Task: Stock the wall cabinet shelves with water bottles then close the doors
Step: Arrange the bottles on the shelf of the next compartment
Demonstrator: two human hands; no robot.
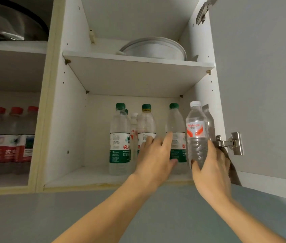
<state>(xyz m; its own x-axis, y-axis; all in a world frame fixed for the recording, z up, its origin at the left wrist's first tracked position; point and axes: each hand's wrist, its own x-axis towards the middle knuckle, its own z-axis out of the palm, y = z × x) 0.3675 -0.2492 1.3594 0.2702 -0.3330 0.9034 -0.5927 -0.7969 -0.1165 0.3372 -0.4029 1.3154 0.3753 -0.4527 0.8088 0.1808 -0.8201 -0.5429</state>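
Note:
My right hand [212,165] grips a clear white-capped water bottle [197,130] with a red and white label, upright at the right front of the lower cabinet shelf [86,178]. My left hand [154,155] reaches in with fingers spread, touching a green-capped bottle [175,123]; it holds nothing. Two more green-capped bottles [119,137] [146,121] stand behind, with a smaller white-capped bottle [133,127] between them.
The open cabinet door [261,85] hangs at the right on a metal hinge [230,143]. A white round pot [154,48] sits on the upper shelf. The left compartment holds a wrapped pack of red-capped bottles [9,137], with a metal pan [10,20] above.

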